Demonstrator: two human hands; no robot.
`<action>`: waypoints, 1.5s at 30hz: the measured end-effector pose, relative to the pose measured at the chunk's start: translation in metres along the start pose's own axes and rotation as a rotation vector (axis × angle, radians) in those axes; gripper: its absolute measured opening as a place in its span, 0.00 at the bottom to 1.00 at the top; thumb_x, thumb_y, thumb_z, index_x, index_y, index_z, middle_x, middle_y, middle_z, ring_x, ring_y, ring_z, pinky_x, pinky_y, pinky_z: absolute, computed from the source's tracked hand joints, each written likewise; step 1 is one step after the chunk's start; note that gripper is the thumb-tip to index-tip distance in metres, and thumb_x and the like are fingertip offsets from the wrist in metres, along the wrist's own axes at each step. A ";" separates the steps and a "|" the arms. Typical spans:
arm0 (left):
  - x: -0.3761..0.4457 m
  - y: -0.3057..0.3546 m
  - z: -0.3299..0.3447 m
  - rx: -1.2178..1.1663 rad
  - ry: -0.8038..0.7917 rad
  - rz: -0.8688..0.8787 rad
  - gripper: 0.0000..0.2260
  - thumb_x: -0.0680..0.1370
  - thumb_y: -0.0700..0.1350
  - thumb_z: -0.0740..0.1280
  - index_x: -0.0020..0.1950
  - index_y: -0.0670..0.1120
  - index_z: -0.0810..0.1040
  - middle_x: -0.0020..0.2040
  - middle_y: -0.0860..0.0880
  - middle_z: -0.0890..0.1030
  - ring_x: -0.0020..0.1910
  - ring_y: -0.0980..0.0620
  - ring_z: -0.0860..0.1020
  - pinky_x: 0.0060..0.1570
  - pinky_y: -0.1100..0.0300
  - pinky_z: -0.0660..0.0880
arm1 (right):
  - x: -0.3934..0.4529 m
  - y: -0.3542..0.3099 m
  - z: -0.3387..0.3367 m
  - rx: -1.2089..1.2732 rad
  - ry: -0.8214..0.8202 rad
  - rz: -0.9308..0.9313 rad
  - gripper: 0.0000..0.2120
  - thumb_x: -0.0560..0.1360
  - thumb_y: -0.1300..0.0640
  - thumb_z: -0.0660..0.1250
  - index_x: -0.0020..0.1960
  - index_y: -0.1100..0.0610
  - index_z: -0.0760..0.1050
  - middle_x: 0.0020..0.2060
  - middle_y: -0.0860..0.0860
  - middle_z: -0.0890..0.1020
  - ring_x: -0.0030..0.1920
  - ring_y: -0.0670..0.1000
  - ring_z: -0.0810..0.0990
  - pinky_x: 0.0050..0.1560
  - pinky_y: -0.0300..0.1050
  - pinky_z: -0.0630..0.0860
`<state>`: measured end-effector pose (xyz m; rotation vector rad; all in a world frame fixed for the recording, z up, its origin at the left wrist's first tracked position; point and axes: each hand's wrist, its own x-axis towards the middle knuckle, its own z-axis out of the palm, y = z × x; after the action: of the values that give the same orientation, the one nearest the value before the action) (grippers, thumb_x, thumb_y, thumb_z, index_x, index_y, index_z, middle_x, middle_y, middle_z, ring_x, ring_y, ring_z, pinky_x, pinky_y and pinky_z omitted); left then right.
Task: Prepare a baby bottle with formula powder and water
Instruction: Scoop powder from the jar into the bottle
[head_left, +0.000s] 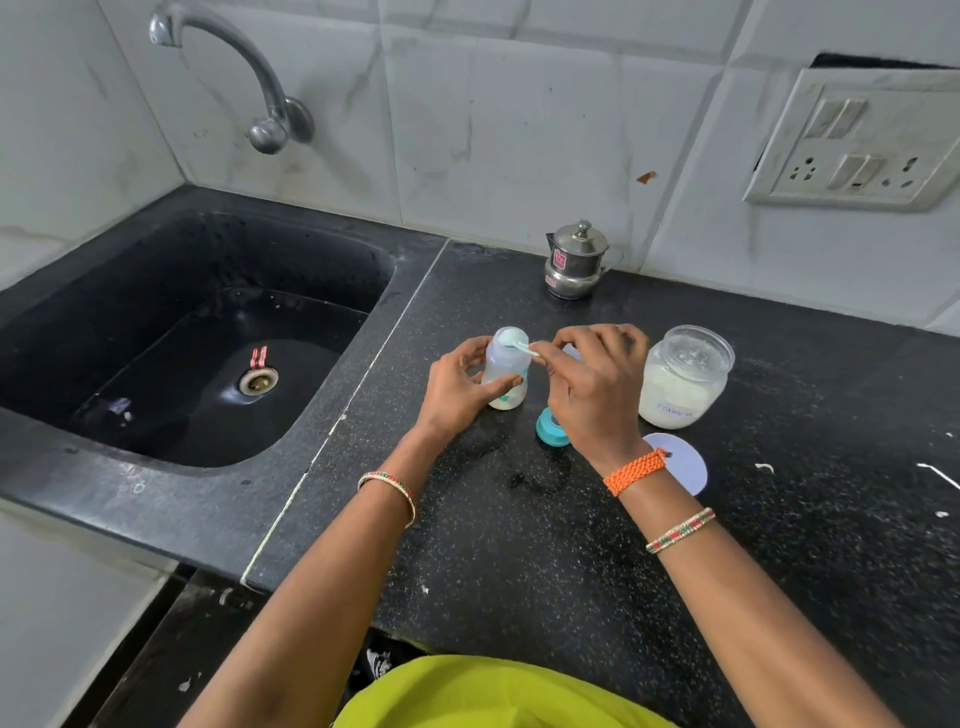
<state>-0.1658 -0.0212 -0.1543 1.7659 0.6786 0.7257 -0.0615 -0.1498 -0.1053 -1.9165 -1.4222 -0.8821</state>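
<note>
Fingers (558, 351) pinch a scoop (523, 347) over the bottle (505, 374); left hand (457, 387) grips it, scoop's contents unclear.

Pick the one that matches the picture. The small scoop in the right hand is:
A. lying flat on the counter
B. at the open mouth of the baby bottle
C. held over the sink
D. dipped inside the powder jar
B: the right hand holds the scoop at the open mouth of the baby bottle, which the left hand steadies upright on the counter; the powder jar stands apart.
</note>
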 end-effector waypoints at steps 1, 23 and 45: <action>0.000 0.000 0.000 0.005 -0.001 -0.005 0.25 0.67 0.43 0.77 0.63 0.45 0.75 0.58 0.48 0.81 0.58 0.56 0.78 0.59 0.61 0.75 | 0.001 -0.001 -0.001 0.018 0.006 0.028 0.11 0.68 0.64 0.70 0.46 0.51 0.83 0.41 0.50 0.81 0.46 0.52 0.73 0.51 0.51 0.65; -0.013 0.033 0.009 0.271 -0.041 0.102 0.54 0.61 0.63 0.73 0.76 0.53 0.44 0.78 0.50 0.46 0.76 0.52 0.37 0.72 0.52 0.36 | 0.017 0.052 -0.045 0.398 0.320 0.933 0.11 0.77 0.56 0.63 0.50 0.61 0.81 0.56 0.55 0.77 0.60 0.55 0.69 0.61 0.52 0.68; 0.015 0.075 0.096 0.138 -0.387 0.234 0.43 0.68 0.45 0.75 0.75 0.55 0.52 0.78 0.53 0.51 0.78 0.49 0.43 0.75 0.44 0.49 | 0.003 0.118 -0.050 0.094 -0.432 1.137 0.13 0.74 0.53 0.66 0.58 0.48 0.80 0.66 0.54 0.74 0.69 0.60 0.62 0.66 0.60 0.59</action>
<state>-0.0769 -0.0895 -0.1047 2.0623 0.2674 0.4765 0.0444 -0.2174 -0.0807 -2.4176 -0.3327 0.1426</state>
